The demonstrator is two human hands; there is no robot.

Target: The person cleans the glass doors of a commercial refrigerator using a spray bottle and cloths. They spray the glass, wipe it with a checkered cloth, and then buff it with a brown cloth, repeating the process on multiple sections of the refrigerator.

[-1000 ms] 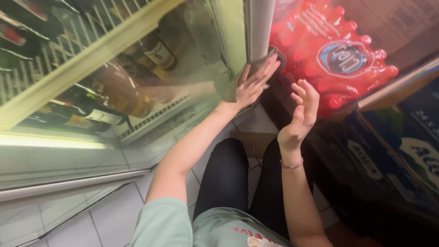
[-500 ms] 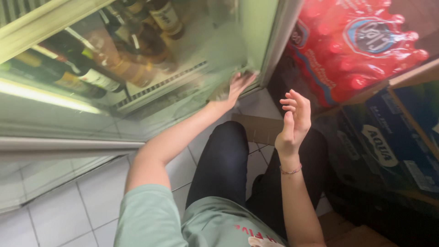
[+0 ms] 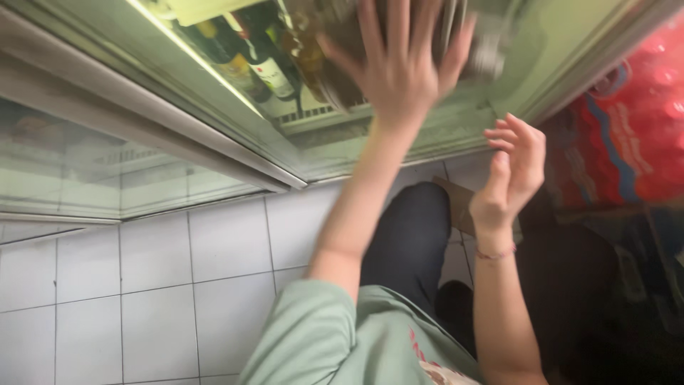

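The left hand (image 3: 402, 68), fingers spread, now presses flat higher on the glass-fronted cooler door (image 3: 235, 135), having left its edge; the right hand (image 3: 513, 171) hovers loosely curled, empty, nearby.

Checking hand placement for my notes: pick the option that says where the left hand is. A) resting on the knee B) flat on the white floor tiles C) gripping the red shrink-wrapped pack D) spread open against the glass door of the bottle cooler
D: the left hand is raised with its fingers spread against the glass door, bottles showing behind it.
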